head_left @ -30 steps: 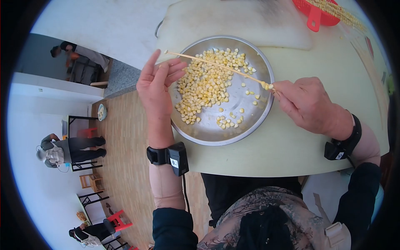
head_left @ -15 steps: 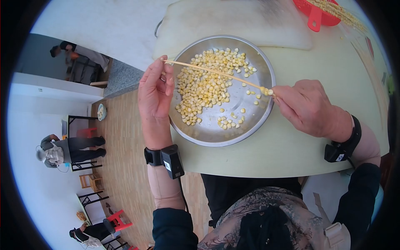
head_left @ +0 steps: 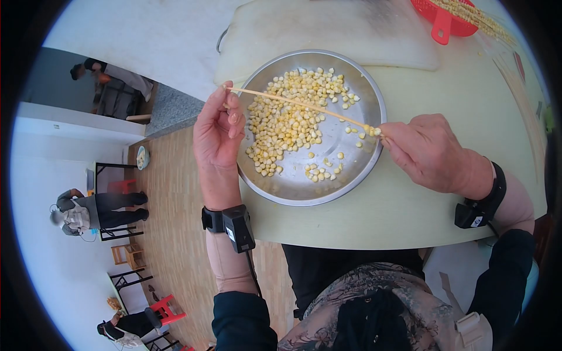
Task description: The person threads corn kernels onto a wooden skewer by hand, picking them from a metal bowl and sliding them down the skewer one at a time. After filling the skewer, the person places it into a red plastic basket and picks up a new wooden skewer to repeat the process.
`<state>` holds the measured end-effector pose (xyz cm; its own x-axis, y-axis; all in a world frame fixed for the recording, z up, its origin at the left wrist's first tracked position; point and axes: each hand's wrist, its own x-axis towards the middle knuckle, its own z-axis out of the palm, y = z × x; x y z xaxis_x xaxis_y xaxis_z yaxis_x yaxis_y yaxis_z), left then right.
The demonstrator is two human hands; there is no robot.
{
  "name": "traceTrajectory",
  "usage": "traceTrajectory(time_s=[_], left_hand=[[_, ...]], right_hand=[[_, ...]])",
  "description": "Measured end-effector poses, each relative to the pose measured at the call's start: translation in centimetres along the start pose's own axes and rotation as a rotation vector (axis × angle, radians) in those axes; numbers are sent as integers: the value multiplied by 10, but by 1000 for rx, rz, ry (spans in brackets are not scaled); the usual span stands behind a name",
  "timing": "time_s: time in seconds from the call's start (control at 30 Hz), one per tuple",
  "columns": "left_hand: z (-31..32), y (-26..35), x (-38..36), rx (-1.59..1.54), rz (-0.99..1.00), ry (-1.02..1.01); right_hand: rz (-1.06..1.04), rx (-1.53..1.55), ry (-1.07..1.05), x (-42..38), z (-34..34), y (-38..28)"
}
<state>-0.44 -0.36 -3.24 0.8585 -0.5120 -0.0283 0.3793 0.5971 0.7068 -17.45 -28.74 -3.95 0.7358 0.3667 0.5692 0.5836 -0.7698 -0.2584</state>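
A thin wooden skewer (head_left: 304,104) slants over a round metal bowl (head_left: 351,190) that holds loose yellow corn kernels (head_left: 287,123). At the skewer's right end, a few kernels (head_left: 372,130) are threaded close to my right hand (head_left: 430,153), whose fingers are closed round that end. My left hand (head_left: 219,131) is at the bowl's left rim, thumb and index fingertip pinched at the skewer's other end, the remaining fingers curled. Something small and pale shows between its fingers, too small to make out.
A white cutting board (head_left: 328,35) lies beyond the bowl. A red strainer (head_left: 442,23) with filled corn skewers (head_left: 477,17) is at the top right, near bare skewers (head_left: 521,105). Other people (head_left: 79,213) are at the far left, by tables and stools.
My left hand has shifted slightly left and its fingers have curled a little differently. The skewer's left end has moved slightly left and down with it. My right hand has hardly moved.
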Motion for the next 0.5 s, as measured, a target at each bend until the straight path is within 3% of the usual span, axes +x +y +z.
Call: traceTrajectory(time_s=[0.4,0.5], left_hand=[[0,-1,1,-50,-59,-67],[8,-7,-3,40,-93,78]], right_hand=[[113,176,-33,-1,8,4],[91,162,-14,-2,9,4]])
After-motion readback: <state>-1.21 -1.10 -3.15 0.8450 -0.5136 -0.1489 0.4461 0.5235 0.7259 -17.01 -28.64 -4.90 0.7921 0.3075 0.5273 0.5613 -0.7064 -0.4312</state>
